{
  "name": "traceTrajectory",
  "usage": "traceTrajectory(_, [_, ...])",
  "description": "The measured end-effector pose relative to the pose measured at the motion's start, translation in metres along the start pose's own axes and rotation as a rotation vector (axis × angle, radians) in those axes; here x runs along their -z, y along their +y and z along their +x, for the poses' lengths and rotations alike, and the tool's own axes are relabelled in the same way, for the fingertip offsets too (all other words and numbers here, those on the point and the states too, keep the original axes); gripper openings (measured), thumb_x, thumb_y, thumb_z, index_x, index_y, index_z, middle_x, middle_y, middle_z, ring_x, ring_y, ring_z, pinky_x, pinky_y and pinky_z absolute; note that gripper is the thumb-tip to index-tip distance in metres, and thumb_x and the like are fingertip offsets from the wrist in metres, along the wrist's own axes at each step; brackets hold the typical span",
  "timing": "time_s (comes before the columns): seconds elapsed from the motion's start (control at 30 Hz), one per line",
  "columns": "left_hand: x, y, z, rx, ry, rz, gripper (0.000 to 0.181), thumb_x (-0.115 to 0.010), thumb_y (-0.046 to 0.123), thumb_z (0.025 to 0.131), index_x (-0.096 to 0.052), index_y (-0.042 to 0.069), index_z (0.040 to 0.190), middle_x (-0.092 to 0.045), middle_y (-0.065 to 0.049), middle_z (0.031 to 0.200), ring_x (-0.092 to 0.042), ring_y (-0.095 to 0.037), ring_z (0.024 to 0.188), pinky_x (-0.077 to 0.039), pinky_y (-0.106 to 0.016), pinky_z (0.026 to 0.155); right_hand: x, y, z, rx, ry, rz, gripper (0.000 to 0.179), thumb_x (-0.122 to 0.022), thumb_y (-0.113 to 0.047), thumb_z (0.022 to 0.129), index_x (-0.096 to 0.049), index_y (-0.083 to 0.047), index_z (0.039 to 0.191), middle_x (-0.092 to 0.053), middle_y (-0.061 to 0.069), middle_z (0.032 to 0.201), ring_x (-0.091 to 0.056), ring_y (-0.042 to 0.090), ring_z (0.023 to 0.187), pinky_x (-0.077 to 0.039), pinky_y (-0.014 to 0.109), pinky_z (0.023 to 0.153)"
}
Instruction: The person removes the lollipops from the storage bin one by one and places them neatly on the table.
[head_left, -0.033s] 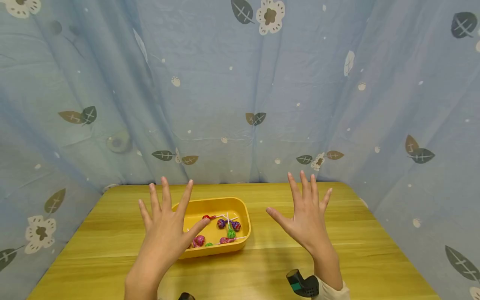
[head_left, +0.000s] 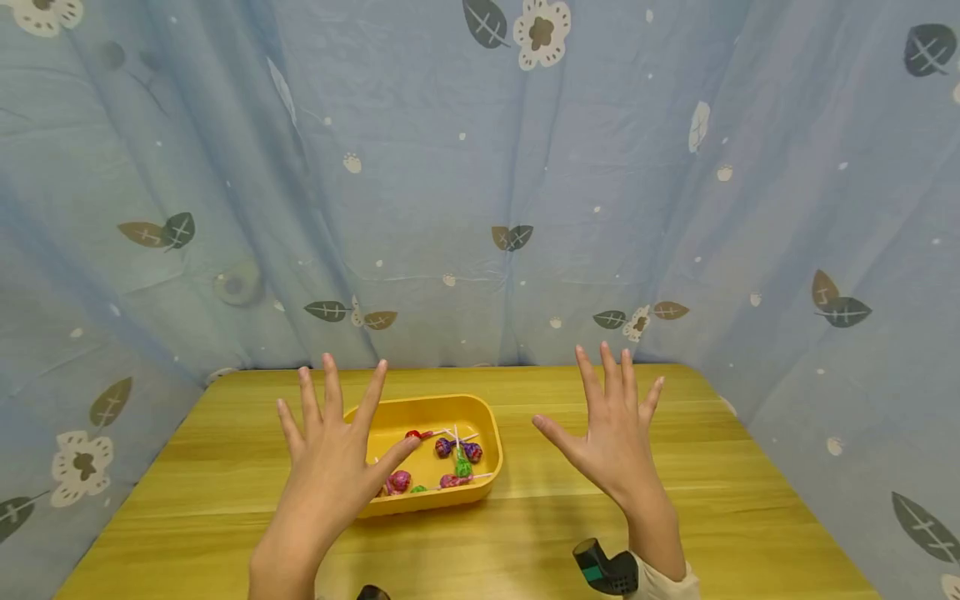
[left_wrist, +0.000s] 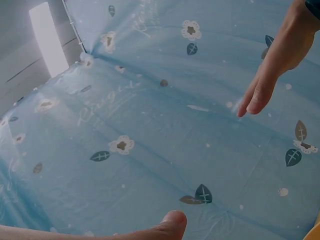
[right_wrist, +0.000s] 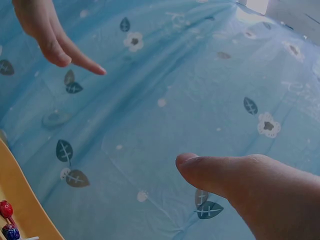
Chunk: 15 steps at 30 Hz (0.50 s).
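Observation:
Both hands are raised with fingers spread and nothing in them. In the head view my left hand (head_left: 326, 458) covers the left part of a yellow tray (head_left: 491, 425). Inside the tray lie several wrapped lollipops: a red one (head_left: 412, 435), purple ones, a green one (head_left: 463, 468) and pink ones such as this lollipop (head_left: 401, 481). Part of the tray's contents is hidden behind the left hand. To the right of the tray is my right hand (head_left: 617, 442), apart from it. The right wrist view catches the tray's edge (right_wrist: 25, 185) and a red lollipop (right_wrist: 6, 209).
The wooden table (head_left: 720, 483) reaches back to a blue curtain (head_left: 420, 208) printed with leaves and flowers, which also hangs at both sides. A black device (head_left: 607, 568) is strapped at the right wrist, beside a pale sleeve (head_left: 663, 583).

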<state>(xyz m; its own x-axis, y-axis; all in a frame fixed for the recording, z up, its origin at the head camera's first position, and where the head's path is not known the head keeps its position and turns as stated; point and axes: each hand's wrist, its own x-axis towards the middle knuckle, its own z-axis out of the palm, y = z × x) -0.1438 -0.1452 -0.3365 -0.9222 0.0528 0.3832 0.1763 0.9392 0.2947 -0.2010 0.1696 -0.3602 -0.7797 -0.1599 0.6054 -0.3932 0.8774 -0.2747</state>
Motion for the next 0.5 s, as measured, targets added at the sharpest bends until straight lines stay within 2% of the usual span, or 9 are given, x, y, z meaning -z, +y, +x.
traceTrajectory(0.17, [0.0000, -0.0001, -0.0022, -0.011, 0.010, -0.004, 0.090, -0.047, 0.073, 0.086, -0.005, 0.036, 0.156, 0.024, -0.020, 0.154, 0.030, -0.039, 0.136, 0.022, -0.064, 0.101, -0.0006, -0.0009, -0.0010, -0.001, -0.009, -0.002, 0.098, -0.063, -0.066, 0.080, -0.018, -0.023, 0.157, -0.016, 0.016, 0.159, -0.002, 0.038, 0.145, 0.014, 0.069, 0.103])
traceTrajectory(0.4, [0.0029, 0.0032, -0.0011, -0.058, 0.062, -0.030, 0.091, -0.052, 0.069, 0.086, -0.007, 0.035, 0.157, 0.022, -0.018, 0.156, 0.028, -0.039, 0.137, 0.019, -0.064, 0.103, -0.0005, -0.0031, 0.0017, 0.004, -0.011, 0.021, 0.100, -0.064, -0.065, 0.079, -0.019, -0.020, 0.157, -0.019, 0.017, 0.157, -0.006, 0.039, 0.144, 0.011, 0.068, 0.105])
traceTrajectory(0.5, [0.0045, 0.0067, 0.0002, -0.074, 0.079, -0.042, 0.092, -0.054, 0.068, 0.085, -0.006, 0.035, 0.157, 0.022, -0.017, 0.156, 0.027, -0.039, 0.138, 0.018, -0.065, 0.104, 0.0001, -0.0050, 0.0024, -0.001, -0.042, 0.081, 0.101, -0.065, -0.063, 0.080, -0.018, -0.020, 0.157, -0.018, 0.015, 0.158, -0.008, 0.037, 0.144, 0.002, 0.067, 0.108])
